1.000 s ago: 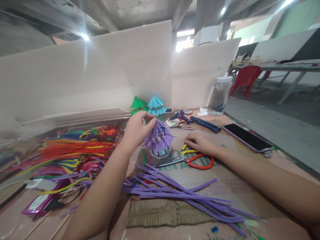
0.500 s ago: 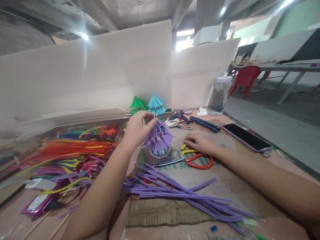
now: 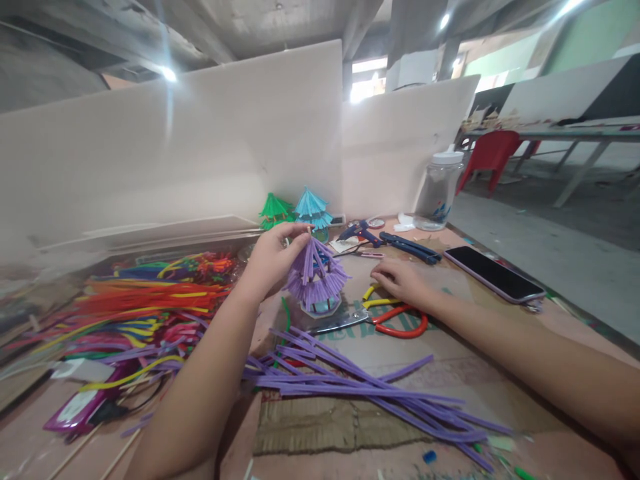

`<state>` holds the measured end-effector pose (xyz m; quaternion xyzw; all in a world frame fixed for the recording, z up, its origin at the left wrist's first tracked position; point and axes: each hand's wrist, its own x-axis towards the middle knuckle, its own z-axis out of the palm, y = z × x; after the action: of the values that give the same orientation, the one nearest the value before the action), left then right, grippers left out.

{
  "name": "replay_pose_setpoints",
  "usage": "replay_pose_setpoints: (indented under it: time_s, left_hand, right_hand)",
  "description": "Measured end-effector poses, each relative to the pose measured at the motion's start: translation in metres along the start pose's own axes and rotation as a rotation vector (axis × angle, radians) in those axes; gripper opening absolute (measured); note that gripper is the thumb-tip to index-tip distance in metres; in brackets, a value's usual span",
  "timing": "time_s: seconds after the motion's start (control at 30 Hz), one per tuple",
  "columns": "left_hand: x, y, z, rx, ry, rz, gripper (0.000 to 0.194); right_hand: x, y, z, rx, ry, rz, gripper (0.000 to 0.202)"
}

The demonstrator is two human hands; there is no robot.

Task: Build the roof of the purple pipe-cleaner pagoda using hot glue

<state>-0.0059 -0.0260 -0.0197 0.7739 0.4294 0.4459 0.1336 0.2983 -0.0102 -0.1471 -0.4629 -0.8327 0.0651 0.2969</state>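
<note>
A purple tiered tower [image 3: 318,283] of pipe cleaners stands upright on the table. My left hand [image 3: 277,257] has its thumb and fingers pinched at the tower's peak, beside a small stick tip. My right hand [image 3: 397,279] rests with curled fingers on the table, just above the yellow-handled tool [image 3: 383,301]; whether it holds anything is hidden. Red-handled scissors [image 3: 400,323] lie in front of it, their blades pointing left. Loose purple pipe cleaners [image 3: 350,377] are spread nearer to me, partly over a piece of corrugated cardboard [image 3: 320,427].
Green [image 3: 275,208] and blue [image 3: 313,208] small towers stand at the back. A glue gun [image 3: 361,232], a cutter [image 3: 410,248], a phone [image 3: 493,273] and a clear jar [image 3: 437,193] lie or stand toward the right. Coloured pipe cleaners [image 3: 150,297] cover the left.
My left thumb has moved slightly left and up at the tower's peak, showing the stick tip. My right hand has shifted slightly right.
</note>
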Motion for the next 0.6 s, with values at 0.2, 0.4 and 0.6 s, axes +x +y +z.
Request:
replay_pose_setpoints:
  time_s: [0.2,0.4,0.6]
  left_hand:
    - [0.004,-0.009,-0.004,-0.06,-0.079,0.037,0.032]
    - [0.0,0.002,-0.009,-0.08,-0.132,-0.004,0.033]
    - [-0.006,0.012,-0.011,0.018,-0.147,-0.027,0.035]
  right_hand:
    - [0.006,0.009,-0.01,-0.089,0.074,-0.001,0.032]
    - [0.03,0.026,-0.014,-0.23,-0.026,0.033,0.041]
    - [0.067,0.033,-0.003,-0.358,-0.126,0.106,0.037]
